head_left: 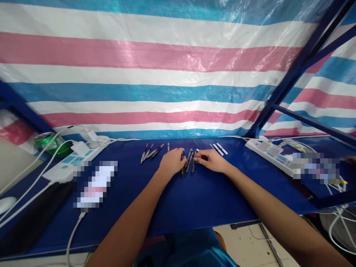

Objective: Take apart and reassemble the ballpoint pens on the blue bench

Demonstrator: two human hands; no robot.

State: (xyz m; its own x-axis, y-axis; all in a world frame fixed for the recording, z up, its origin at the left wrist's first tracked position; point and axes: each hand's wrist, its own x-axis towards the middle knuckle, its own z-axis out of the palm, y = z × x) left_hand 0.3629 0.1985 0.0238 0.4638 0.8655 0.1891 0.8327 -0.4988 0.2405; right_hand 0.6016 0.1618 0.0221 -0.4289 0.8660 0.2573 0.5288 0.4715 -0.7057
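Several dark pens lie in a loose bunch on the blue tabletop, pointing roughly toward me. My left hand is curled at the bunch's left side, thumb and fingertips closed on a black pen. From the right, my right hand pinches another dark pen at the bunch's edge. Part of each held pen is hidden by fingers. Left of my hands, several grey and dark pens lie spread out, and a grey pen stands apart. White pens rest beyond my right hand.
At left are a white power strip, a green can and a blurred-out phone on a cable. Another power strip with tangled cables sits at right. A striped plastic sheet hangs behind the blue table, between blue metal bars.
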